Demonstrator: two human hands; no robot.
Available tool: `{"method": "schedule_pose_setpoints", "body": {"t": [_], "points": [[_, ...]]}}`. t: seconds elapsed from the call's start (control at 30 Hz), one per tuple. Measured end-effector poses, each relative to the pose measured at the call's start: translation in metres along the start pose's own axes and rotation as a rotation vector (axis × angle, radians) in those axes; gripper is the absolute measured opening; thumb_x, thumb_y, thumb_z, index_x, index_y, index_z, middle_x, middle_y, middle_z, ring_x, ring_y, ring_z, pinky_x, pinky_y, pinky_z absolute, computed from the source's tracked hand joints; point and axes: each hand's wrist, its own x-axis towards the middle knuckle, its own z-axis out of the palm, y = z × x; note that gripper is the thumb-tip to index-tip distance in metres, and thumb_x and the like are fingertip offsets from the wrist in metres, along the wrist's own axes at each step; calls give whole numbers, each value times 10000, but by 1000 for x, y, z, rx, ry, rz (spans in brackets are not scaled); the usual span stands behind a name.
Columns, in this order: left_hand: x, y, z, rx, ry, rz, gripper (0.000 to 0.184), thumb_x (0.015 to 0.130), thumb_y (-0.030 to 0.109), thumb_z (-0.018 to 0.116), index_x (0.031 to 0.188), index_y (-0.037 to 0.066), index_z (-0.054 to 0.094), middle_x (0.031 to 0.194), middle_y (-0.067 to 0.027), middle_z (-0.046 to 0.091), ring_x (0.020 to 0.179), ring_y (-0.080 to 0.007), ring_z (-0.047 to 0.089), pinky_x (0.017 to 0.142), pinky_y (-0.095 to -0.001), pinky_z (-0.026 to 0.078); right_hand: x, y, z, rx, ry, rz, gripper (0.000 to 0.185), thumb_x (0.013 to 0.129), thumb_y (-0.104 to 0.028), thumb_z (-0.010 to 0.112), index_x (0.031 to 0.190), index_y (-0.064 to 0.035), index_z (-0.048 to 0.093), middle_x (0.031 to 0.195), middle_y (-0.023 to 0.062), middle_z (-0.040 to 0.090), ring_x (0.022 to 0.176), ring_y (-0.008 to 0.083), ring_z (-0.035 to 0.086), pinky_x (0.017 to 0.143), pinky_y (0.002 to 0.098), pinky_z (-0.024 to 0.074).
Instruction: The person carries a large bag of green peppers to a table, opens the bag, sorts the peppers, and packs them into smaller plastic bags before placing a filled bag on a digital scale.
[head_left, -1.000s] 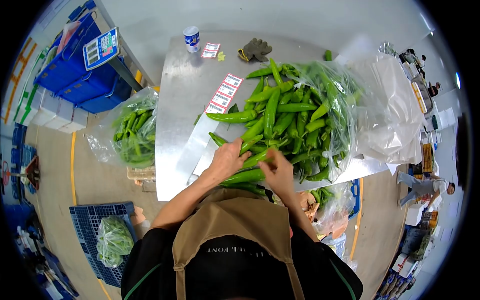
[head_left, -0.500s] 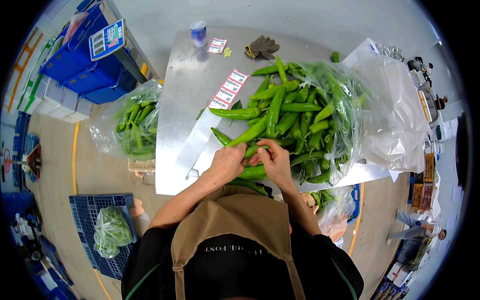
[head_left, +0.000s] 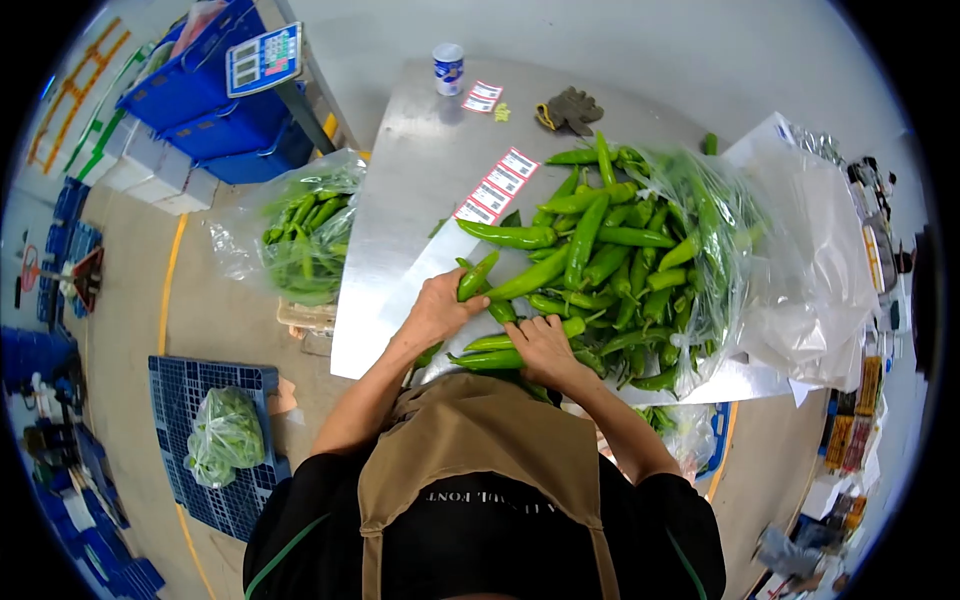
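Observation:
My left hand (head_left: pixel 445 308) is closed around a long green pepper (head_left: pixel 479 274) at the left side of a loose pile. Just to the right, my right hand (head_left: pixel 545 350) lies over another green pepper (head_left: pixel 490 343), fingers curled on it; part of that pepper is hidden under the fingers. More green peppers (head_left: pixel 610 240) are heaped in front of my hands, spilling from a clear plastic bag (head_left: pixel 725 270). One pepper (head_left: pixel 505 235) rests apart at the pile's left edge, near a strip of printed labels (head_left: pixel 497 187).
The metal table (head_left: pixel 400 180) also bears a cup (head_left: pixel 448 70) and a grey glove (head_left: pixel 570 110). At left are a scale display (head_left: pixel 264 60), blue crates (head_left: pixel 235 130) and a bag of peppers (head_left: pixel 310 235). A bagged green vegetable (head_left: pixel 225 435) sits on a blue pallet (head_left: pixel 185 400).
My hands have moved apart from a shared pepper. The left holds a pepper tilted upward; the right has gone lower onto another pepper. The whole view has shifted slightly.

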Motion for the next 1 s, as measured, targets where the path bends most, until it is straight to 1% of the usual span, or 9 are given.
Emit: {"method": "schedule_pose_setpoints", "body": {"t": [0.2, 0.33, 0.47, 0.6, 0.63, 0.73, 0.87, 0.93, 1.0], "points": [[-3, -2, -19, -280, 5, -73, 237, 819, 212, 667, 853, -5, 577, 649, -65, 565, 591, -118, 534, 547, -279, 441, 18, 1, -56, 696, 337, 391, 405, 652, -111, 708, 1024, -22, 577, 875, 146, 614, 796, 239, 611, 718, 335, 451], [3, 8, -18, -688, -15, -59, 252, 892, 231, 600, 985, 0, 563, 755, -12, 554, 664, -86, 526, 581, -246, 458, 58, -4, -67, 1592, 228, 552, 404, 740, -46, 683, 1098, 16, 507, 899, 101, 611, 750, 200, 615, 696, 312, 505], [15, 4, -14, -888, 268, 94, 340, 903, 240, 584, 1136, -4, 544, 865, -1, 565, 800, -99, 525, 718, -245, 461, 104, -42, -44, 1869, 60, 428, 382, 735, 1, 695, 1079, 29, 530, 961, 96, 605, 848, 194, 615, 731, 313, 518], [13, -30, -41, -616, 550, 81, 403, 904, 270, 574, 1172, -27, 523, 947, -84, 588, 893, -150, 547, 809, -284, 443, 142, -76, -27, 1961, -128, 517, 434, 729, 25, 680, 1129, 23, 512, 988, 97, 599, 880, 210, 615, 752, 332, 529], [6, -33, -53, -626, 587, 35, 447, 891, 337, 559, 1122, -44, 534, 1000, -165, 568, 942, -273, 559, 855, -333, 425, 153, -82, -21, 1973, -167, 528, 434, 729, 26, 677, 1130, 19, 509, 988, 95, 597, 877, 213, 616, 754, 338, 531], [-2, -71, -92, -656, 720, -77, 461, 887, 347, 560, 1134, -41, 535, 1113, -179, 534, 1018, -275, 537, 884, -335, 419, 190, -99, -2, 1949, -301, 570, 404, 726, -18, 690, 1094, 5, 524, 945, 97, 607, 828, 216, 622, 731, 350, 539], [-12, -160, -179, 4, 1303, -144, 376, 882, 278, 553, 1109, -20, 564, 1096, -178, 564, 991, -263, 561, 877, -347, 436, 238, -120, 13, 1932, -475, 599, 394, 722, -77, 709, 1069, -5, 536, 917, 94, 609, 799, 208, 615, 720, 356, 534], [-17, -195, -219, 78, 1352, -248, 297, 840, 205, 587, 1046, -9, 578, 1039, -166, 586, 984, -277, 560, 871, -366, 436, 259, -131, 19, 1959, -559, 594, 383, 724, -60, 704, 1066, -4, 540, 914, 86, 605, 808, 198, 610, 731, 346, 524], [-13, -223, -237, 202, 1161, -51, 275, 806, 184, 615, 1012, 5, 578, 1020, -160, 583, 1005, -291, 540, 879, -389, 427, 277, -139, 29, 1981, -606, 522, 448, 721, -91, 708, 1116, -13, 511, 922, 99, 606, 809, 209, 612, 732, 348, 528]]}}
